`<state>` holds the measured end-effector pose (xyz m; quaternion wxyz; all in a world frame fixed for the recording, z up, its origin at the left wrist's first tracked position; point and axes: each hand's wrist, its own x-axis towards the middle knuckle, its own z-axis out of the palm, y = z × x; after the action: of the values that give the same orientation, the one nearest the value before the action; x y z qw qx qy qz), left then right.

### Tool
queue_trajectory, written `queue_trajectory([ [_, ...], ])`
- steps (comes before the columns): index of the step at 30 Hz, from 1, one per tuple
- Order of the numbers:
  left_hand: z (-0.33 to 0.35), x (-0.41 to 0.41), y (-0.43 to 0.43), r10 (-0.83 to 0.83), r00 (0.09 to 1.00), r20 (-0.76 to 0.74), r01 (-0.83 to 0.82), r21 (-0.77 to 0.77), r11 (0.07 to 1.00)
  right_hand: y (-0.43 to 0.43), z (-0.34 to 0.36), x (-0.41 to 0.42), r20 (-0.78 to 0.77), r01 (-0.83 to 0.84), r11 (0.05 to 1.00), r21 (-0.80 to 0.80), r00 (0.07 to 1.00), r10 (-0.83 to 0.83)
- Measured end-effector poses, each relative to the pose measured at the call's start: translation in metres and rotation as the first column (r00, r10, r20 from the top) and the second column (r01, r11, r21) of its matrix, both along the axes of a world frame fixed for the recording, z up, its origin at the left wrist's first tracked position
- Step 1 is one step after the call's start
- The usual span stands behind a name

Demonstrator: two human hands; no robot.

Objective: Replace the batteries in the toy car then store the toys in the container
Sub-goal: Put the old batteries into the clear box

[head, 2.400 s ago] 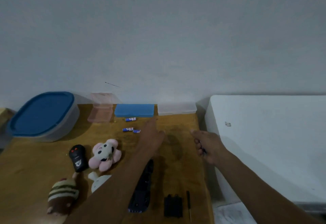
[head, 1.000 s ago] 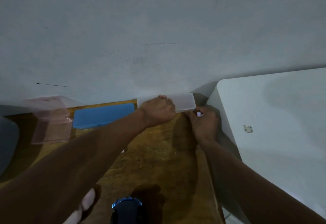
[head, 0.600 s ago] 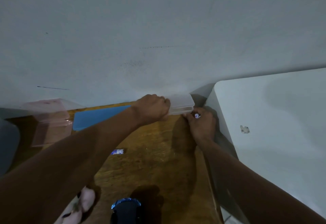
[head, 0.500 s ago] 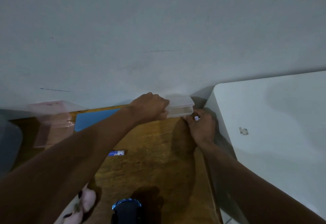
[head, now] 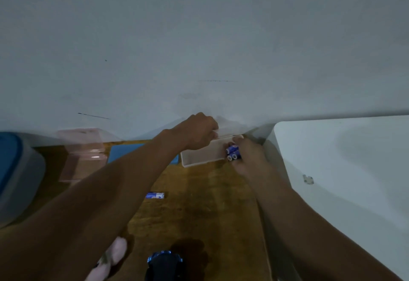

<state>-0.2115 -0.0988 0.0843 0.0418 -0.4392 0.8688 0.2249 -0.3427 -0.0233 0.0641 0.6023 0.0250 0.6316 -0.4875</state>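
— What is new?
— A moment ago the lid of the little clear box was only up a bit. Now it stands up by the wall and the box is open.
— Who holds the lid?
— The left grip curls round its edge. The right grip is closed round small blue batteries at the box's right end.
— What is the box like?
— Thin, see-through plastic, long and flat. It sits at the back of the brown wooden table.
— More batteries?
— One blue battery lies alone on the table.
— And the toy car?
— Dark and shiny with a blue edge, at the near side. A pink soft toy is just beside it. The big tub with the blue top is far left.
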Motion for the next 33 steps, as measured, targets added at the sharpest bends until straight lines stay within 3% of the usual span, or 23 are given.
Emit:
queue_trajectory([
  [5,0.0,0.002,0.002,0.026,1.0,-0.016,-0.026,0.032,0.999,-0.014,-0.012,0.007,-0.059,-0.027,0.996,0.082,0.998,0.032],
  [10,-0.001,0.0,0.004,0.036,0.999,-0.039,-0.035,0.037,0.999,-0.022,-0.01,0.007,-0.078,-0.02,0.999,0.05,0.997,0.024],
  [15,-0.007,0.003,0.007,0.018,0.999,-0.035,-0.016,0.042,0.999,-0.014,-0.006,0.005,-0.159,-0.157,0.987,0.026,0.974,0.16],
  [20,-0.012,0.003,0.01,-0.021,1.0,-0.014,0.021,0.015,1.0,0.005,0.004,-0.009,-0.129,-0.215,0.971,0.101,0.965,0.228],
  [23,-0.014,0.004,0.012,-0.033,0.999,0.019,0.033,-0.016,0.999,0.014,0.009,-0.017,-0.246,-0.231,0.96,0.158,0.932,0.265],
  [26,-0.018,0.007,0.02,-0.056,0.996,0.068,0.061,-0.073,0.996,0.023,0.006,-0.019,-0.426,-0.215,0.954,0.209,0.858,0.287],
  [29,-0.026,0.009,0.033,-0.077,0.993,0.087,0.088,-0.123,0.988,0.032,0.01,-0.016,-0.651,-0.332,0.917,0.222,0.65,0.393],
  [33,-0.048,0.011,0.051,-0.093,0.983,0.155,0.129,-0.238,0.963,0.033,0.01,-0.012,-0.725,-0.349,0.916,0.198,0.577,0.376],
])
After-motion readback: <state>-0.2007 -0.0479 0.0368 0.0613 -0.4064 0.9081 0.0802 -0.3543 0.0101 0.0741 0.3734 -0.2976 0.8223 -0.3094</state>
